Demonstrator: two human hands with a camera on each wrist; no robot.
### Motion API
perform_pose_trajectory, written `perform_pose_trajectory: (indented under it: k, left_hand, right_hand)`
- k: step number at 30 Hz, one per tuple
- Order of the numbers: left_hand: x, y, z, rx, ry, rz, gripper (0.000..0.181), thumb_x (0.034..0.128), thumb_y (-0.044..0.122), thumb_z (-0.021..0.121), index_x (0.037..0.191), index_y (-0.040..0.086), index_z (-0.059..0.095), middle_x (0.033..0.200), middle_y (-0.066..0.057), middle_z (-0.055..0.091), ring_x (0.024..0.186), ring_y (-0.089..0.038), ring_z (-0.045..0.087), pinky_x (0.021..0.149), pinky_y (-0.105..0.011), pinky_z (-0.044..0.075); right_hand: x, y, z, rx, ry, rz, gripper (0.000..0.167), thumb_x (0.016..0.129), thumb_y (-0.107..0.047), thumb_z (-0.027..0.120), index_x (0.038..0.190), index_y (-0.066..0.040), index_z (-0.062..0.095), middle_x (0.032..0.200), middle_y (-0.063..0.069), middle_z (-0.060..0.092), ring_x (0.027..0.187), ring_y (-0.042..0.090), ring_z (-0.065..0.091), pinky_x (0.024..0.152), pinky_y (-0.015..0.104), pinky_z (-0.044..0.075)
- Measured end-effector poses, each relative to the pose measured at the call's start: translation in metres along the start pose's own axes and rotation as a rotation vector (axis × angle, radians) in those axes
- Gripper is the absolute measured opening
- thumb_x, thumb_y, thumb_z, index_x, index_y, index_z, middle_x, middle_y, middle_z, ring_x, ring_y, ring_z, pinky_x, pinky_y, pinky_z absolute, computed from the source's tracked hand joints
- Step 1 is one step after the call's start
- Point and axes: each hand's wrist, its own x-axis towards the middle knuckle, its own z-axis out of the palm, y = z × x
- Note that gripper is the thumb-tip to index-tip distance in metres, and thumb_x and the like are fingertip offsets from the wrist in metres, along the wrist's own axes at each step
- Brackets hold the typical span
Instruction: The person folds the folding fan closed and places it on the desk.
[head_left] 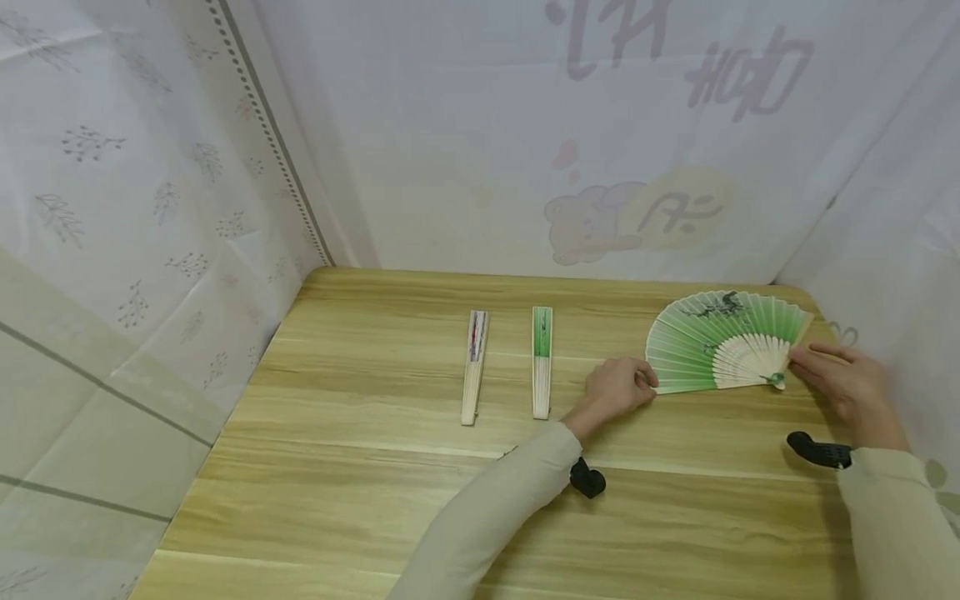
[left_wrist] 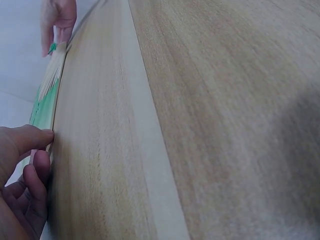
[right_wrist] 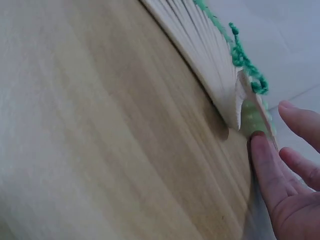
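Note:
A spread green folding fan with a dark printed branch, pale ribs and a green cord at its pivot lies at the table's right. At the fan's left edge, my left hand pinches the outer end between thumb and curled fingers. My right hand holds the guard stick on the opposite side, near the pivot. In the right wrist view, the thumb touches that stick, and the other fingers lie beyond it. The left wrist view shows the fan edge-on between both hands.
Two folded fans lie left of my left hand: one with a green leaf, one with a white and red-purple leaf. They rest on a wood-grain table. Printed white cloth hangs behind and at both sides.

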Motion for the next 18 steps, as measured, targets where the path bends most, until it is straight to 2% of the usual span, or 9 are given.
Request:
perform_pose_trajectory:
  k: [4,8,12,15,18]
  left_hand:
    - [0.0015,-0.0006,0.0005,0.004,-0.007,-0.011,0.009,0.0874,0.031,0.082,0.087,0.033,0.074,0.068,0.027,0.058,0.064,0.006,0.052,0.053,-0.02,0.041]
    - [0.0032,-0.0015,0.0022,-0.003,-0.021,-0.016,0.009,0.0872,0.031,0.083,0.088,0.033,0.074,0.07,0.026,0.059,0.064,0.006,0.053,0.052,-0.021,0.042]
    - [0.0032,-0.0016,0.0021,-0.005,-0.019,-0.014,0.008,0.0875,0.031,0.083,0.088,0.032,0.075,0.069,0.026,0.058,0.064,0.006,0.052,0.052,-0.021,0.042]
    - [0.0027,-0.0015,0.0017,0.0,-0.017,-0.019,0.009,0.0874,0.031,0.082,0.088,0.033,0.074,0.068,0.027,0.057,0.064,0.006,0.051,0.052,-0.02,0.041]
    - [0.0025,-0.0012,0.001,0.003,-0.014,-0.019,0.009,0.0875,0.031,0.082,0.087,0.034,0.074,0.068,0.027,0.056,0.064,0.006,0.051,0.053,-0.02,0.041]
  right_hand:
    - [-0.0035,-0.0015,0.0029,-0.05,-0.001,0.026,0.022,0.093,0.009,0.068,0.104,-0.01,0.065,0.09,0.008,0.074,0.084,0.021,0.074,0.08,0.032,0.058]
    - [-0.0066,0.0003,0.0009,-0.028,-0.092,0.044,0.017,0.099,0.004,0.062,0.104,-0.008,0.073,0.099,0.005,0.074,0.092,0.018,0.073,0.085,0.032,0.057]
    - [-0.0059,0.0027,-0.0011,0.037,-0.171,0.068,0.027,0.102,0.006,0.054,0.101,-0.005,0.079,0.103,0.007,0.074,0.096,0.018,0.072,0.088,0.032,0.056]
    - [-0.0047,0.0039,-0.0021,0.071,-0.169,0.081,0.031,0.101,0.01,0.052,0.1,-0.004,0.079,0.102,0.009,0.074,0.096,0.018,0.072,0.087,0.032,0.056]
    - [-0.0041,0.0041,-0.0023,0.055,-0.139,0.084,0.03,0.099,0.012,0.055,0.099,-0.005,0.08,0.1,0.009,0.074,0.094,0.018,0.072,0.086,0.031,0.056]
